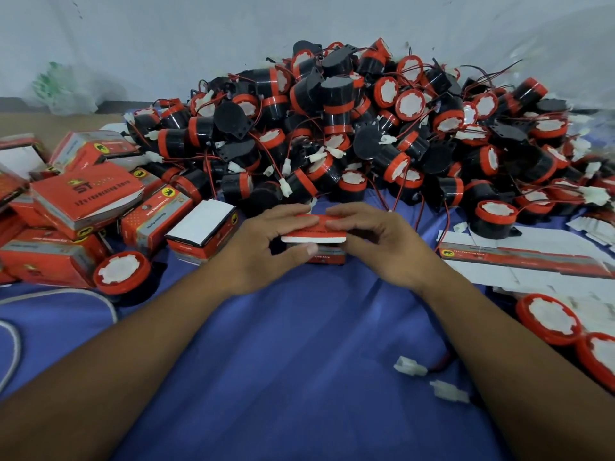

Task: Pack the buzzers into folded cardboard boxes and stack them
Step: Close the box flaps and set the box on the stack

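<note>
Left hand [266, 251] and right hand [386, 251] grip the red box [312, 231] between them, fingers [293, 215] curled over its top.

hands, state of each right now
Left hand: grips the box.
Right hand: holds the same box at its top flap.

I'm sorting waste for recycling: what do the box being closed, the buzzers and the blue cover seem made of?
The box: thin printed cardboard, smooth red outside, plain white inside, seen at the flap edge. The buzzers: likely moulded plastic, black bodies, red caps, slight sheen. The blue cover: probably cloth, matte, softly creased.
</note>
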A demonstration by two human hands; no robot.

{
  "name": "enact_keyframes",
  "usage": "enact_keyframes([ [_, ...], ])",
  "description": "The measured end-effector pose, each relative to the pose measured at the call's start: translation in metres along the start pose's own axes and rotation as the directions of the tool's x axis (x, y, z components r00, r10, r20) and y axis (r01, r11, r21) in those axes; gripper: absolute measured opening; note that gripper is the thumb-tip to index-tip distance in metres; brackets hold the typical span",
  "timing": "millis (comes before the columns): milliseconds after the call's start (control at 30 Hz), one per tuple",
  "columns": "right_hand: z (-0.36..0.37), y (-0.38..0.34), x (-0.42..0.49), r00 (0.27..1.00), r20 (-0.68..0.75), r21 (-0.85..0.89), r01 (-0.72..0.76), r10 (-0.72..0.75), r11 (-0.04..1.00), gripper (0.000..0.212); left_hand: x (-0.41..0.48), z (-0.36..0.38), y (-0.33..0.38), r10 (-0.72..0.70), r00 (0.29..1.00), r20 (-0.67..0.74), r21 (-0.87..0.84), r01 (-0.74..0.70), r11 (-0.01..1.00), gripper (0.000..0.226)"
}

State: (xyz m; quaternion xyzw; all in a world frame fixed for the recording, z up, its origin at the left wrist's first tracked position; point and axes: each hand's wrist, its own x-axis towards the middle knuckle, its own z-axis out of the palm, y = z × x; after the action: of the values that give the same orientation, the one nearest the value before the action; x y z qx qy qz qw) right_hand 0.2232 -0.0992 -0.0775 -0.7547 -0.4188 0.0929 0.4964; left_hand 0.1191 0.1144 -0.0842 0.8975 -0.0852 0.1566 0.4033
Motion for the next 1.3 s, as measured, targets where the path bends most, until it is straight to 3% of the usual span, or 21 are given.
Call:
enact_keyframes([
  [100,-0.004,-0.003,-0.005,0.986,0.155,0.013,-0.061,0.058,0.998,0.037,-0.001,0.001,0.001,-0.002,1.000,-0.006,0.026,0.002,1.000,0.053],
  [200,0.001,-0.004,-0.005,0.998,0.048,-0.148,0.058,-0.051,0.987,0.052,0.000,0.002,0.001,0.017,0.998,-0.068,0.029,-0.016,0.999,0.052],
  [400,0.003,-0.006,-0.002,0.982,0.027,-0.202,0.189,-0.187,0.961,0.037,0.001,0.001,-0.001,0.101,0.984,-0.149,0.025,-0.099,0.995,0.041],
  [633,0.005,-0.005,-0.002,0.985,0.004,-0.163,0.171,-0.173,0.972,0.033,0.001,0.001,0.002,0.133,0.986,-0.099,0.059,-0.127,0.990,0.041],
  [900,0.004,-0.006,-0.004,0.975,0.027,-0.288,0.219,-0.221,0.932,0.035,0.001,0.001,0.004,0.188,0.981,-0.041,0.219,-0.175,0.960,0.037],
  [1067,0.006,-0.001,-0.003,0.990,0.033,-0.146,0.141,-0.137,0.979,0.038,-0.002,0.004,0.006,0.112,0.994,-0.012,0.163,-0.109,0.981,0.051],
  [1167,0.007,0.000,-0.002,0.994,0.032,-0.083,0.108,-0.106,0.991,0.038,-0.001,0.005,0.005,0.126,0.991,-0.033,0.128,-0.121,0.984,0.048],
  [1300,0.004,-0.001,-0.001,0.978,0.047,-0.264,0.210,-0.205,0.941,0.034,-0.001,0.003,0.001,0.215,0.977,0.006,0.241,-0.210,0.948,0.048],
])
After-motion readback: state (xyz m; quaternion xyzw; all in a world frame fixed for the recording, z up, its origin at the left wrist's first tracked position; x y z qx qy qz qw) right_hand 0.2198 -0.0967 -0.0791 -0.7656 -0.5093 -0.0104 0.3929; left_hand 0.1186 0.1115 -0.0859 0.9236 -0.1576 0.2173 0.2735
